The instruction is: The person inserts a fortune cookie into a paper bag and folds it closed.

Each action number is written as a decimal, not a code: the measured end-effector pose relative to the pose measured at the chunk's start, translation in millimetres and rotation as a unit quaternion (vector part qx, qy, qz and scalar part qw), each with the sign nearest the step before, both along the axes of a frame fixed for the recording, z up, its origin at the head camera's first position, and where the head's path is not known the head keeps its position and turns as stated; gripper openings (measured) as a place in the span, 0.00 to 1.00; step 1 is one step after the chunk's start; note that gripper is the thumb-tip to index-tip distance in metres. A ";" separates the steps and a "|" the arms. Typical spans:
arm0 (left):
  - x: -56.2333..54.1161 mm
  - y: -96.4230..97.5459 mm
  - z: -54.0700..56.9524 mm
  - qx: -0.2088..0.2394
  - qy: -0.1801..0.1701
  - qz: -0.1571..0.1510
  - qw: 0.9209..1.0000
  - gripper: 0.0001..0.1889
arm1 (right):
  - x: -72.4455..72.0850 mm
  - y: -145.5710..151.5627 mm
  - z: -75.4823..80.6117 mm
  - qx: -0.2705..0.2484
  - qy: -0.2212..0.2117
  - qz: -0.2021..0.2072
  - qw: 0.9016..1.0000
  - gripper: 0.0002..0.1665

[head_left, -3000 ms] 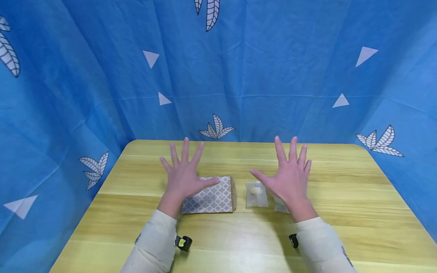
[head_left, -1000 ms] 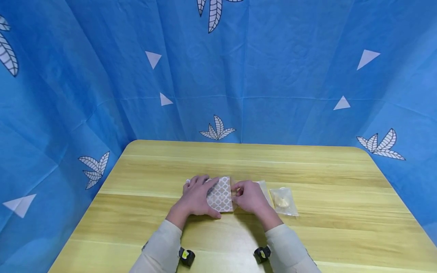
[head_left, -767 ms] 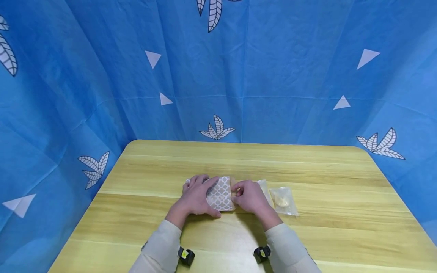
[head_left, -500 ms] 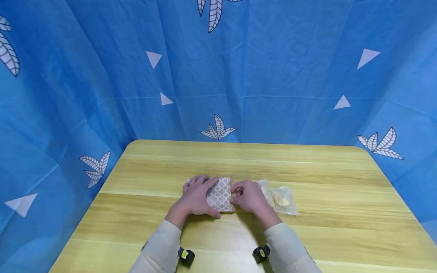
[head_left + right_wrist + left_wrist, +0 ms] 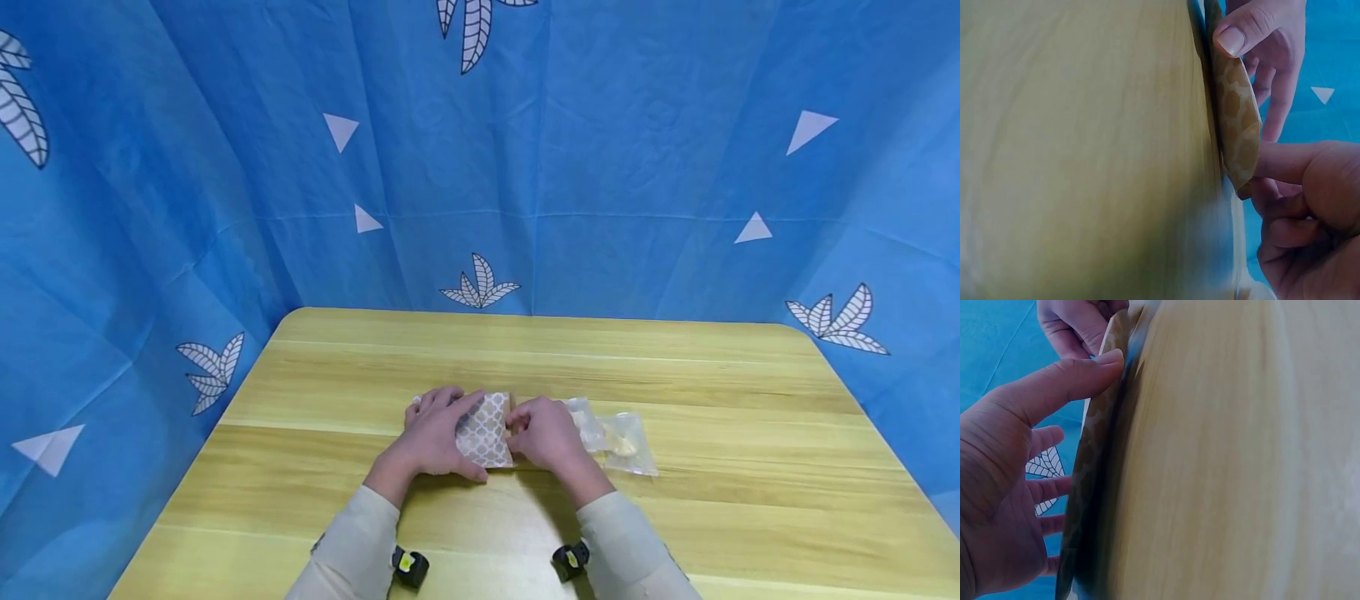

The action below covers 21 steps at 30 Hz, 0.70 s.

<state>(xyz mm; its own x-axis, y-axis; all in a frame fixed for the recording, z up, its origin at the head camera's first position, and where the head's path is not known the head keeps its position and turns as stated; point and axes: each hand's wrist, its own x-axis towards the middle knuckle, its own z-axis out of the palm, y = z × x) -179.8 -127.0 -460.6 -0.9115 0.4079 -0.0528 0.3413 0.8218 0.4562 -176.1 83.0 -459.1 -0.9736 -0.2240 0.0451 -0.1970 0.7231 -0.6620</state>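
Observation:
A paper bag (image 5: 482, 433) with a grey and white lattice print lies flat on the table. My left hand (image 5: 431, 437) spans it, the thumb along the near edge and the fingers reaching over to the far edge. In the left wrist view the thumb presses the bag's side. My right hand (image 5: 547, 433) is at the bag's right end, thumb and index finger pinching its edge in the right wrist view, other fingers curled. Just right of that hand lie a clear pouch (image 5: 587, 423) and a second clear pouch (image 5: 628, 444) with something pale inside; they partly overlap.
The wooden table (image 5: 712, 517) runs back to a blue patterned curtain (image 5: 637, 167), which also hangs at both sides. A small black wrist camera (image 5: 410, 568) sits on the left wrist, another black camera (image 5: 570, 560) on the right.
Both hands, earlier spread in the air, came down onto the bag. Its brown right end no longer shows in the head view. The nearer pouch has shifted right, against the other.

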 end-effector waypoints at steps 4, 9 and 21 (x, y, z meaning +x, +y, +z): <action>0.1 -0.6 0.9 0.003 0.000 -0.004 1.000 0.65 | -0.8 -0.9 1.4 0.041 -0.007 -0.001 0.999 0.21; 0.1 -1.4 1.5 0.013 -0.002 -0.004 1.000 0.65 | -3.0 -0.9 1.5 0.061 -0.022 0.004 0.998 0.21; -0.3 -3.3 0.2 0.043 -0.007 0.007 0.999 0.64 | -5.6 -0.1 -3.9 0.017 -0.037 0.007 0.999 0.11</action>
<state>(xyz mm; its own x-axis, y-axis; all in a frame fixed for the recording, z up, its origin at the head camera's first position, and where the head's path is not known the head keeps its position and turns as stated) -180.1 -130.4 -460.4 -0.9169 0.3979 -0.0308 0.3224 0.7838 0.5307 -181.7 82.8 -463.0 -0.9707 -0.2378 -0.0353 -0.1584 0.7430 -0.6503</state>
